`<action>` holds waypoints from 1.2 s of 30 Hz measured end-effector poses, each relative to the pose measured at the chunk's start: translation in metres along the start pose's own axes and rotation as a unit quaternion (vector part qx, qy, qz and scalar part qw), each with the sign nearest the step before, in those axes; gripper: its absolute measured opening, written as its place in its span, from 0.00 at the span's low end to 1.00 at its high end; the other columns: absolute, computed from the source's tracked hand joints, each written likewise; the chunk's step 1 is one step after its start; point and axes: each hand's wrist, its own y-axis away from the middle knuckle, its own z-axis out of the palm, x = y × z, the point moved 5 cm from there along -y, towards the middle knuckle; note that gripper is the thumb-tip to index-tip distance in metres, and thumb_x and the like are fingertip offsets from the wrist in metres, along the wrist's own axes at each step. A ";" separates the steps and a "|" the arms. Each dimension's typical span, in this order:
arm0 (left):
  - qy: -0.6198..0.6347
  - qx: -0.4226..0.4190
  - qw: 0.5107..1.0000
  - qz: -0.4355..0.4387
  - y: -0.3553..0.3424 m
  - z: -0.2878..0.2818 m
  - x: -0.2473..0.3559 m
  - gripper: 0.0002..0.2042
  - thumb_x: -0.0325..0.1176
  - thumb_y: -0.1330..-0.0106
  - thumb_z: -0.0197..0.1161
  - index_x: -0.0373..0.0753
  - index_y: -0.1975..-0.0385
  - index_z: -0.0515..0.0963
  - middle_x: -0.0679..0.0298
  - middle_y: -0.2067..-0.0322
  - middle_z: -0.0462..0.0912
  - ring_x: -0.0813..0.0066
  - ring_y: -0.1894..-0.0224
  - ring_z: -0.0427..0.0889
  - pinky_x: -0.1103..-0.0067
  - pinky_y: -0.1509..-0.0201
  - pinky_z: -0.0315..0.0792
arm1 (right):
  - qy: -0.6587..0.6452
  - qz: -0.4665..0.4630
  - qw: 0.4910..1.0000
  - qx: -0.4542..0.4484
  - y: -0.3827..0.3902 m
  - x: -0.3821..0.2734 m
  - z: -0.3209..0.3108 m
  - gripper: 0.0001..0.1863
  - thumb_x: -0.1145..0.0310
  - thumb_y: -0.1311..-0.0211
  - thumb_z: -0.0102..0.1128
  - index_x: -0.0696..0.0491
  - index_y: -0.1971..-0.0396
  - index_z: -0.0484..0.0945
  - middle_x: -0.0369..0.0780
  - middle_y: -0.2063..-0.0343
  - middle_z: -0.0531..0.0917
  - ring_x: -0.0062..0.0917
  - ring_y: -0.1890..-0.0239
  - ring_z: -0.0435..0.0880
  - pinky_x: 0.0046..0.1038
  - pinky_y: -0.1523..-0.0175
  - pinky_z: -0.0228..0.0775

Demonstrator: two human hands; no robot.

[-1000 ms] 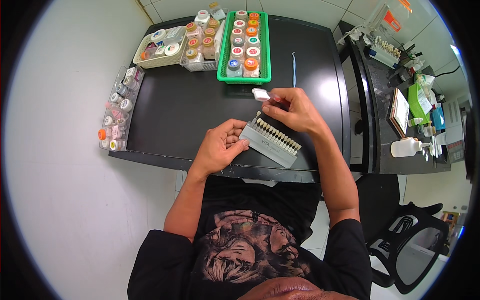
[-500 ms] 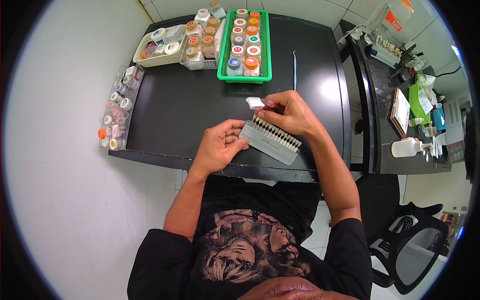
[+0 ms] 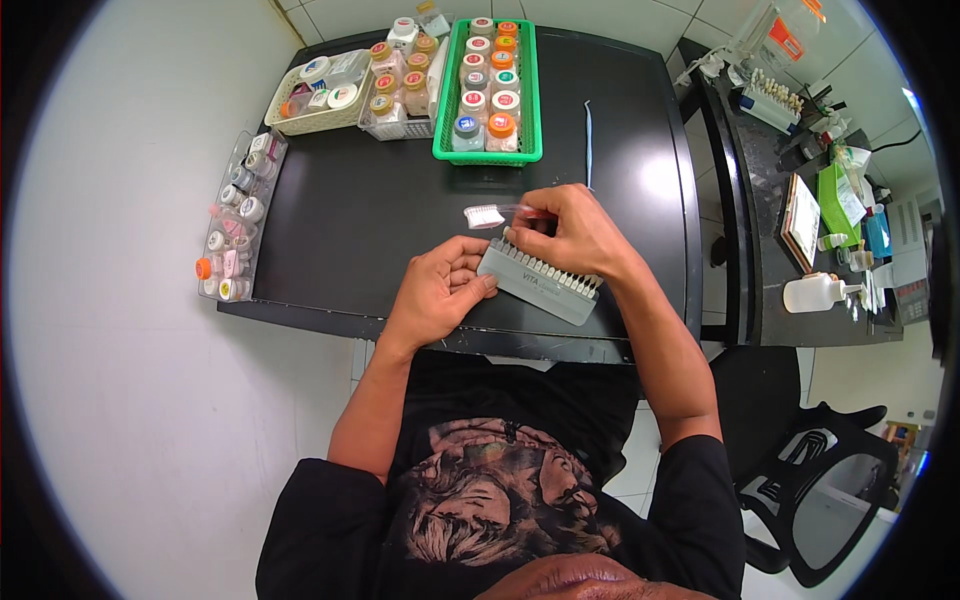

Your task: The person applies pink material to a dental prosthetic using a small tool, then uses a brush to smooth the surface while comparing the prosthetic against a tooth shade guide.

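A grey tooth shade guide lies tilted near the table's front edge, its row of tooth-coloured tabs along the far side. My left hand is closed on its left end, thumb on the front and curled fingers behind. In my right hand is a toothbrush, its white bristle head pointing left and its clear-and-red handle partly hidden by the fingers. The right fingertips are at the leftmost tabs; I cannot tell whether they pinch one. Beyond the right hand lies a thin blue hooked instrument.
A green basket of capped jars stands at the back, beside a grey basket and a cream basket of bottles. A clear tray of small jars lines the left edge. On the right, a side table holds a white bottle.
My right hand has shifted slightly left, and the toothbrush head has swung left and a little nearer. The left hand and the shade guide have barely moved.
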 end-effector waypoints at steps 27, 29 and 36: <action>-0.139 0.053 0.988 0.050 0.008 0.007 0.008 0.24 0.16 0.27 0.66 0.27 0.31 0.76 0.59 0.49 0.84 0.79 0.57 0.87 0.81 0.52 0.82 | -0.119 0.030 0.979 0.164 0.001 0.028 -0.035 0.18 0.63 0.36 0.70 0.61 0.77 0.79 0.30 0.84 0.69 0.13 0.77 0.65 0.28 0.72 0.58; -0.204 0.071 0.974 0.071 0.010 0.011 0.015 0.23 0.17 0.30 0.68 0.30 0.35 0.80 0.59 0.56 0.83 0.79 0.66 0.82 0.78 0.57 0.80 | -0.100 0.024 0.981 0.167 0.003 0.024 -0.035 0.17 0.63 0.36 0.70 0.61 0.77 0.79 0.31 0.84 0.69 0.13 0.77 0.65 0.28 0.72 0.58; -0.413 0.011 0.908 0.068 -0.005 0.017 0.040 0.22 0.29 0.32 0.74 0.33 0.39 0.78 0.54 0.64 0.85 0.57 0.66 0.85 0.66 0.56 0.79 | -0.081 0.012 0.979 0.185 0.005 0.020 -0.038 0.18 0.62 0.37 0.70 0.62 0.76 0.80 0.34 0.85 0.70 0.16 0.78 0.65 0.30 0.72 0.58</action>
